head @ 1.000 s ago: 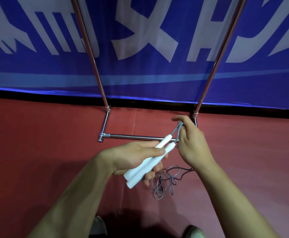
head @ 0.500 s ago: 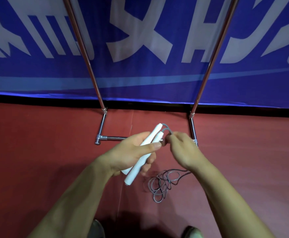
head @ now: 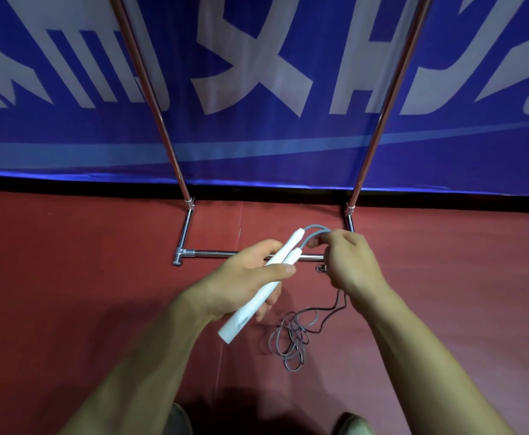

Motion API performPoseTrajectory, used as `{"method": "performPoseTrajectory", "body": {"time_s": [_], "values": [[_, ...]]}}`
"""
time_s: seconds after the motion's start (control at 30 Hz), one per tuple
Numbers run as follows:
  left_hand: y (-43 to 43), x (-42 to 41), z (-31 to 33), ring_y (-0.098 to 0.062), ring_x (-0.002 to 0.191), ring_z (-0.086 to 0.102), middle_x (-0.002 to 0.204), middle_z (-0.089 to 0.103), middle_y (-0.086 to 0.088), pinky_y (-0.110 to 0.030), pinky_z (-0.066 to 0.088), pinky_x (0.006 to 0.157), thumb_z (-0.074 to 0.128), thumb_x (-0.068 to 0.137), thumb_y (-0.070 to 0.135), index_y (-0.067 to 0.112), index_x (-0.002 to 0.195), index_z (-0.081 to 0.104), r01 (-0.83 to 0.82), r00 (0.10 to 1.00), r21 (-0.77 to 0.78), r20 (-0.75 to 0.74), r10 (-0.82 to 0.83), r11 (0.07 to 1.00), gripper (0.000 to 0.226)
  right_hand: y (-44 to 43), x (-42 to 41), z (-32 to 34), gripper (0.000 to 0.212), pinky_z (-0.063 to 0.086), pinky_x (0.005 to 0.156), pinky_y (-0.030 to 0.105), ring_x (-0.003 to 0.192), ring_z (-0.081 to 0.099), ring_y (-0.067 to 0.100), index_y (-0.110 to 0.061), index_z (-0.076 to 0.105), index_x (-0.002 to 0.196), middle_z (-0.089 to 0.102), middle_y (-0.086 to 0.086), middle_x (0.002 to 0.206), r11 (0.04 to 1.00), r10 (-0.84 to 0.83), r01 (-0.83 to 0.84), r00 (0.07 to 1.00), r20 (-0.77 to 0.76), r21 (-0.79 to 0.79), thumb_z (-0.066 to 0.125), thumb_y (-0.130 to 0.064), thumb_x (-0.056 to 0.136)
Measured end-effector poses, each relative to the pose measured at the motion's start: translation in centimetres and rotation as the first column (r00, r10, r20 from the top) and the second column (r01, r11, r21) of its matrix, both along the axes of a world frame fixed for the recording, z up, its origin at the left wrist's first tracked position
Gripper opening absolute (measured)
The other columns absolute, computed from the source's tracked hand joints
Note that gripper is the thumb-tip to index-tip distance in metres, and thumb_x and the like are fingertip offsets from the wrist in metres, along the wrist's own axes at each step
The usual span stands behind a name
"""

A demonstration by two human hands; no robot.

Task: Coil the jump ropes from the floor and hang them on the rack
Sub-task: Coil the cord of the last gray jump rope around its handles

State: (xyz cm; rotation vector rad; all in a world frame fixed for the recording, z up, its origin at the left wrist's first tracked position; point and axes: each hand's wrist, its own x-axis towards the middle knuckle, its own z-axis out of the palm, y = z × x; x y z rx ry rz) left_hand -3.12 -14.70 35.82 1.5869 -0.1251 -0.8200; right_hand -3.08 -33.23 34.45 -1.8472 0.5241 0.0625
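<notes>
Now your left hand (head: 247,284) grips the two white handles (head: 241,321). Your right hand (head: 351,265) pinches the grey rope (head: 315,227) near them.

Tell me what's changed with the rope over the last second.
The left hand tipped the white handles steeper. The right hand lowered its raised finger and pinches the grey cord beside their tips. Both hands kept hold; the loose coils stay on the floor.

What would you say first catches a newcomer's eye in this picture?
The two white handles, held together in the left hand at centre, stand out against the red floor, with the right hand pinching the grey cord at their tips. Behind, the metal rack rises before a big blue banner with white lettering.
</notes>
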Motion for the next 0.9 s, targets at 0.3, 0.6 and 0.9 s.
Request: {"method": "performPoseTrajectory", "body": {"time_s": [0.3,0.6,0.9], "values": [[0.2,0.2,-0.3,-0.024,0.048,0.059,0.062,0.060,-0.007,-0.028,0.047,0.049,0.058,0.098,0.040,0.009,0.097,0.056,-0.068,0.995,0.056,0.076,0.064,0.996,0.031,-0.5,-0.4,0.1,0.025,0.038,0.059,0.029,0.057,0.049,0.013,-0.024,0.070,0.086,0.055,-0.005,0.061,0.914,0.344,-0.338,0.939,-0.012,-0.224,0.047,-0.023,0.096],[0.0,0.4,-0.3,-0.021,0.048,0.059,0.057,0.058,-0.010,-0.022,0.044,0.047,0.056,0.089,0.051,0.011,0.067,0.054,-0.047,0.994,0.109,0.099,0.036,0.993,0.045,0.3,-1.1,-0.9,0.036,0.052,0.086,0.030,0.089,0.063,0.005,-0.033,0.055,0.134,0.066,-0.012,0.106,0.827,0.554,-0.478,0.783,0.283,-0.294,0.054,-0.019,0.101],[0.3,0.4,-0.4,-0.011,0.048,0.036,0.061,0.041,0.002,-0.022,0.032,0.042,0.062,0.097,0.036,0.013,0.093,0.053,-0.025,0.999,-0.015,-0.029,0.025,1.000,0.024,0.4,-1.2,0.0,0.019,0.042,0.068,0.020,0.069,0.056,-0.004,-0.027,0.064,0.109,0.059,-0.034,0.075,0.809,0.561,-0.461,0.791,0.243,-0.365,0.046,-0.022,0.105]]}}
